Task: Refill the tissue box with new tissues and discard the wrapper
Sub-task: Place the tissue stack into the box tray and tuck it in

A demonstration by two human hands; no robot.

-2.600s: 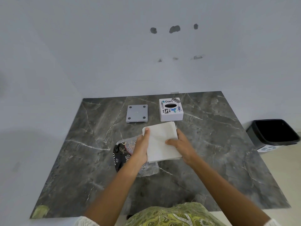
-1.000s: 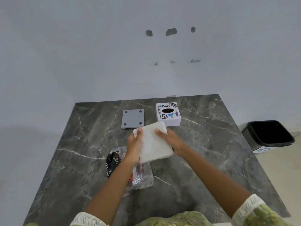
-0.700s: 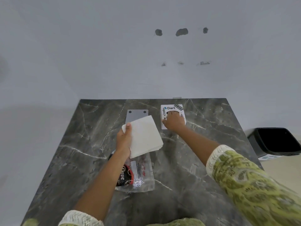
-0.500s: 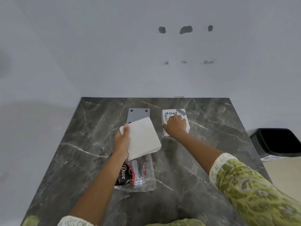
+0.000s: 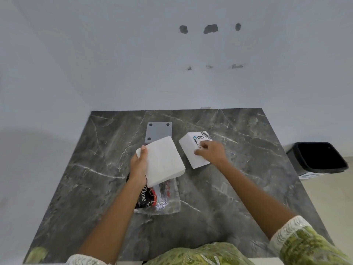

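Observation:
My left hand holds a thick white stack of tissues above the middle of the dark marble table. Just right of it, my right hand grips the white tissue box, which is tilted and lifted toward me; its printed top faces up and my fingers cover the opening. Under the stack lies the clear plastic wrapper with a black and red label, flat on the table. The box's grey base plate lies behind the stack, partly hidden by it.
A black waste bin stands on the floor past the table's right edge. A pale wall rises behind the table's far edge. My green patterned clothing fills the bottom of the view.
My right hand let go of the tissue stack, reached to the tissue box and pulled it nearer and tilted. My left hand kept the stack and shifted it slightly left.

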